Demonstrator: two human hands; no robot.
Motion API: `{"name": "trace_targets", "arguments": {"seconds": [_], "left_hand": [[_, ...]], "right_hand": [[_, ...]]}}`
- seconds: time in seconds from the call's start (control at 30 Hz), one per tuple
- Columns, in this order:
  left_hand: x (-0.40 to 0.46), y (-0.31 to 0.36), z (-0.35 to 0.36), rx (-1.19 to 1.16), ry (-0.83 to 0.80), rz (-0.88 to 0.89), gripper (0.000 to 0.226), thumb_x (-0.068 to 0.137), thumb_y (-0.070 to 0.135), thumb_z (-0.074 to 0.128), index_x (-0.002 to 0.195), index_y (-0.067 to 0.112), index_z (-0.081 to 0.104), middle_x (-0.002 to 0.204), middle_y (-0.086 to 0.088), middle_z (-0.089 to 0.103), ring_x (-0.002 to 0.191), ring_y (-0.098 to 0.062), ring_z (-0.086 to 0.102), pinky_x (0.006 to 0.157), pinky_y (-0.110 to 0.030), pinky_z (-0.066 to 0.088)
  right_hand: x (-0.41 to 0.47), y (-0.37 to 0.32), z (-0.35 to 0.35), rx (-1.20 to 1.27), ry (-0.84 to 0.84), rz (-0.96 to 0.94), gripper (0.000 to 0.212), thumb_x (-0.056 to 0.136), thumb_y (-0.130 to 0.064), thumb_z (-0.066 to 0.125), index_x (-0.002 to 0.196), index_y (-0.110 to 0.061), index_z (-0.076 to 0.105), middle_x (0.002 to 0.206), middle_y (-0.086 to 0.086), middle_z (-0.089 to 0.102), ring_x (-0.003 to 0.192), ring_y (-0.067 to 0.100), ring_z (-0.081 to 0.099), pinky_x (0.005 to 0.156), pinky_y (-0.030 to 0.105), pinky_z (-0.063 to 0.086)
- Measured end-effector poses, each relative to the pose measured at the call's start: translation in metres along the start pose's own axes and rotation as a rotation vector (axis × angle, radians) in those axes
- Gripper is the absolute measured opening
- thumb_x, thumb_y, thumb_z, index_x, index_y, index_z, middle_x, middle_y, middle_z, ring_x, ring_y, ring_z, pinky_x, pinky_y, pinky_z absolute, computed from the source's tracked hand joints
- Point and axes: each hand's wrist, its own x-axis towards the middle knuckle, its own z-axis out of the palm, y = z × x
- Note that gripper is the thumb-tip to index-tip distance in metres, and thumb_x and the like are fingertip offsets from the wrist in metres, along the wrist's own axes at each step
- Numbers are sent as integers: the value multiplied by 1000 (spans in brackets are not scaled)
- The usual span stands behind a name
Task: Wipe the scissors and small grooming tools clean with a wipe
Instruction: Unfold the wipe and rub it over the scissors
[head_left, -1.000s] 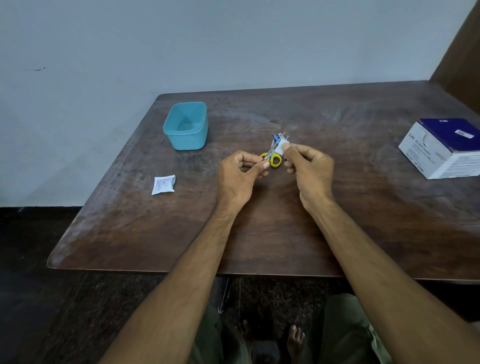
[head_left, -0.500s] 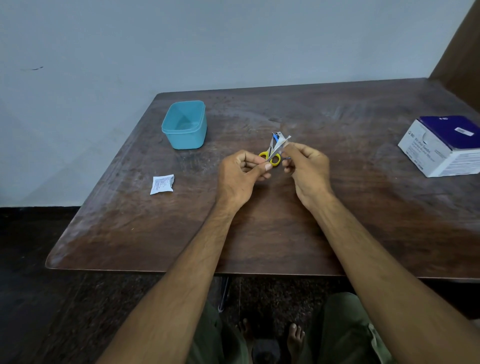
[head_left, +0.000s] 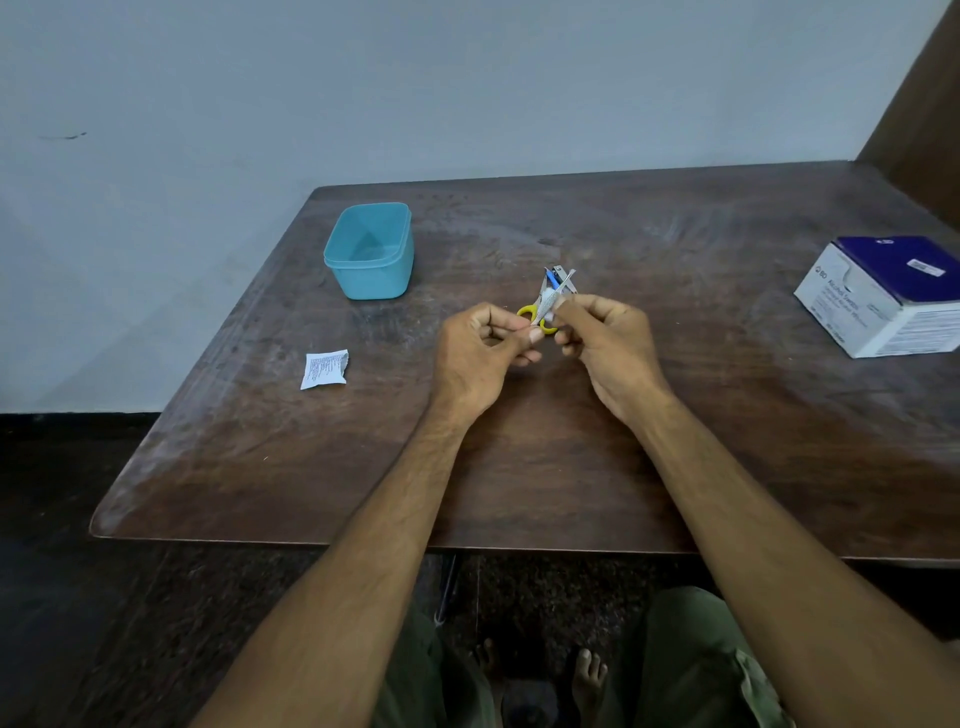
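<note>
From the head camera, both hands meet over the middle of the worktop (head_left: 727, 441). The left hand (head_left: 480, 358) has its grip pinched shut on the scissors (head_left: 540, 314) at the yellow handle loops, so they are lifted just above the wood with the blades pointing away from the person. The right hand (head_left: 610, 353) has its grip closed on a small white wipe (head_left: 549, 300), pressed against the blades near the pivot. A few other small grooming tools (head_left: 560, 275) lie on the worktop just behind the scissors (one has a blue part; what each is I cannot tell). To the left stand an open teal tub (head_left: 370, 252) and, nearer the edge, a torn white sachet (head_left: 324, 369); a white and blue box (head_left: 883, 296) sits well apart on the right.

The step in hand looks like wiping the scissor blades. The next move likely calls for drawing the wipe along the blades toward the tips, with the handle pinch kept firm so the scissors neither twist nor slip.
</note>
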Motion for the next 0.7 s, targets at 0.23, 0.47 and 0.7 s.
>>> {"name": "trace_targets", "arguments": {"seconds": [0.23,0.47,0.7], "left_hand": [[0,1,3,3,-27,-9,12,80,-1,73,85,-2,63,67,-10,65,51,-7,65,51,-18,55],[0,-1,1,-4,-41,3,11,80,3,75,84,3,64,68,-8,68,56,-12,69,53,-19,56],[2,-3,-5,-17,-124,-37,10,89,3,65,99,3,66,77,-8,71,61,-12,69,60,-20,56]], "right_hand": [[4,-4,1,144,107,-11,23,89,-4,62,72,-16,73,60,-1,64,51,5,52,48,18,40],[2,2,1,95,85,-68,23,89,-5,63,73,-18,72,58,-6,65,50,3,52,47,16,41],[1,4,0,131,115,-75,20,88,-4,63,77,-16,73,57,-4,64,51,4,53,49,16,41]]}}
